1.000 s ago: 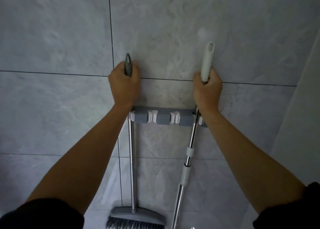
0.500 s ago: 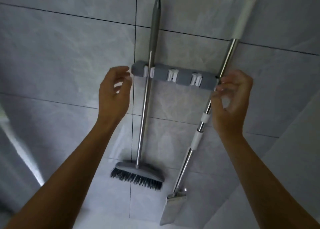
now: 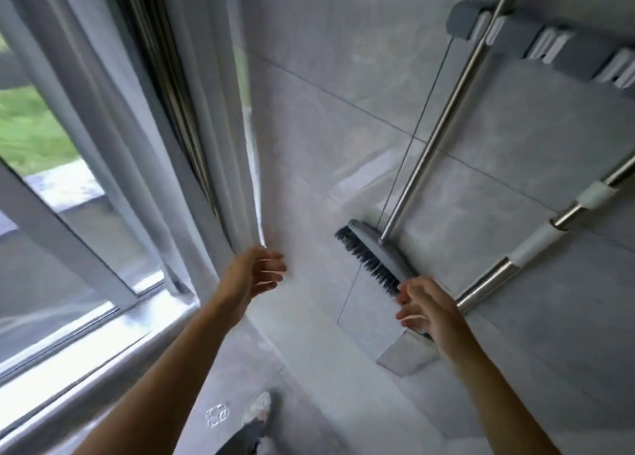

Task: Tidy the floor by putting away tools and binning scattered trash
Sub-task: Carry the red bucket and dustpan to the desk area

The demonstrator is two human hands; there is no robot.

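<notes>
A grey brush (image 3: 374,258) with dark bristles hangs by its steel pole from the grey wall rack (image 3: 536,42) at the upper right. Beside it hangs a second tool with a steel and white pole (image 3: 536,241) and a flat grey head (image 3: 405,355) near the floor. My left hand (image 3: 256,276) is low and apart from the tools, fingers spread, holding nothing. Just in front of the brush bristles and the second pole's lower end, my right hand (image 3: 426,310) is open and holds nothing.
A sliding window with a white frame (image 3: 113,186) fills the left side, with grass outside. Grey tiled wall (image 3: 326,93) runs behind the tools. On the tiled floor below lie a round drain cover (image 3: 217,415) and my shoe (image 3: 257,411).
Both hands let go of the two handles, opened and dropped down. My view swung down and left, so the window came in and the rack slid to the upper right.
</notes>
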